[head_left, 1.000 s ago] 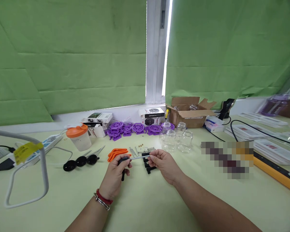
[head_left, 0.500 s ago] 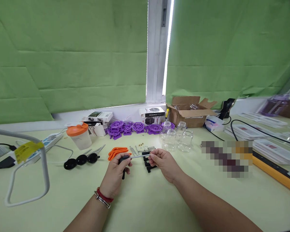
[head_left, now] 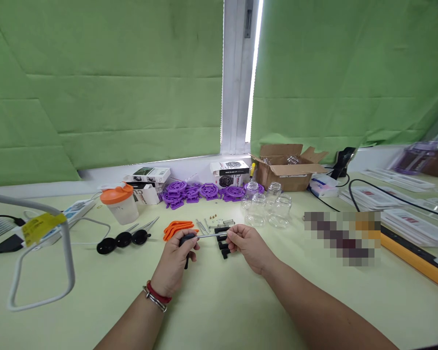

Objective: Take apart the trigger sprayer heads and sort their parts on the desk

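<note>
My left hand (head_left: pixel 174 265) is closed round a black plastic handle piece (head_left: pixel 186 240). A thin metal rod (head_left: pixel 209 236) sticks out of it to the right. My right hand (head_left: pixel 248 246) pinches the rod's far end between thumb and fingers. Both hands hover just above the pale green table (head_left: pixel 219 301). Small black plastic parts (head_left: pixel 223 247) lie under my right fingers. Orange flat pieces (head_left: pixel 177 228) lie just behind my left hand.
Behind the hands lie springs and pins (head_left: pixel 219 224), clear glass jars (head_left: pixel 268 210), purple discs (head_left: pixel 200 191), small boxes (head_left: pixel 230 173) and a cardboard box (head_left: pixel 288 170). At left are black round-headed tools (head_left: pixel 124 239), an orange-lidded cup (head_left: pixel 118 204) and a power strip (head_left: pixel 69 214). Cables and flat packs lie at right.
The hands hold the same grip on handle and rod; the view has shifted slightly.
</note>
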`<action>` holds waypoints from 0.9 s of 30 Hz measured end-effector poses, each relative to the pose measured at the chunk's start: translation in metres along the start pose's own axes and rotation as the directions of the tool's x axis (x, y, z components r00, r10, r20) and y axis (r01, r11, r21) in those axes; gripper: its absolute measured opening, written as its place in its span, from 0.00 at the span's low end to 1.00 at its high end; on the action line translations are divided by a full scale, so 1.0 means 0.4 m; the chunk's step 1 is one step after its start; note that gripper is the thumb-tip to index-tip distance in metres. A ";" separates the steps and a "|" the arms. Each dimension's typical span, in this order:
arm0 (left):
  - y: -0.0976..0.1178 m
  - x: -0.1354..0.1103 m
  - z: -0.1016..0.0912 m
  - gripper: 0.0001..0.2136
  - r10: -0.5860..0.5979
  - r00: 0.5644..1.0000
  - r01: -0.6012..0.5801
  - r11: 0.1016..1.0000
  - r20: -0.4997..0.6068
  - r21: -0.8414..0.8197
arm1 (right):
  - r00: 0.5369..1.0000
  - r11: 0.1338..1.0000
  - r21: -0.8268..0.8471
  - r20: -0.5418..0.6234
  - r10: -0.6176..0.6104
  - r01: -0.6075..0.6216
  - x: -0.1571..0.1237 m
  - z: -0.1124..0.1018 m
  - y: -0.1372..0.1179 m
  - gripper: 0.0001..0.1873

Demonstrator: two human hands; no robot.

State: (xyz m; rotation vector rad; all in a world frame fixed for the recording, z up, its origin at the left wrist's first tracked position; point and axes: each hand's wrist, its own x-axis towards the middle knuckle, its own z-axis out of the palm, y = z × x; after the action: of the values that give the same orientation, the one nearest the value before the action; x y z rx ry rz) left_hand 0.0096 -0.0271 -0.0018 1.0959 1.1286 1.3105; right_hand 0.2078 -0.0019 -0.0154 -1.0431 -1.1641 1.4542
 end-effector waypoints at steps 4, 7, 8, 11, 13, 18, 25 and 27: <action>-0.004 0.005 -0.003 0.12 0.013 1.000 -0.013 1.000 0.005 0.010 | 1.000 1.000 -0.020 0.011 0.003 -0.003 0.004 -0.001 0.007 0.16; -0.005 0.007 -0.003 0.12 0.016 1.000 -0.016 1.000 0.011 0.021 | 1.000 0.999 -0.045 0.015 0.011 -0.010 0.005 -0.001 0.008 0.16; -0.006 0.006 -0.003 0.12 0.016 1.000 -0.016 1.000 0.012 0.023 | 1.000 0.998 -0.054 0.015 0.013 -0.012 0.005 -0.001 0.008 0.16; -0.009 0.003 -0.004 0.12 0.012 1.000 -0.013 1.000 0.013 0.027 | 0.999 0.996 -0.083 0.023 0.030 -0.028 0.002 -0.001 0.003 0.16; -0.010 0.001 -0.004 0.12 0.013 1.000 -0.014 0.999 0.013 0.029 | 0.998 0.993 -0.110 0.028 0.050 -0.047 0.000 -0.001 0.000 0.16; -0.009 -0.001 -0.001 0.13 0.018 1.000 -0.019 0.999 0.017 0.041 | 0.995 0.988 -0.130 0.038 0.091 -0.085 0.001 -0.001 -0.003 0.17; -0.007 0.000 0.000 0.12 0.011 1.000 -0.012 1.000 0.027 0.028 | 0.993 0.988 -0.115 0.049 0.105 -0.099 0.002 -0.003 0.003 0.21; -0.009 0.002 -0.001 0.13 0.012 1.000 -0.012 0.999 0.025 0.030 | 0.994 0.989 -0.112 0.047 0.104 -0.098 0.001 0.000 0.003 0.21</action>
State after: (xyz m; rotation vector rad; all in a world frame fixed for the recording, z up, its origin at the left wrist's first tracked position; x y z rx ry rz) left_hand 0.0098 -0.0264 -0.0056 1.1396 1.1289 1.2897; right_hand 0.2077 -0.0014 -0.0166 -1.1601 -1.2563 1.5179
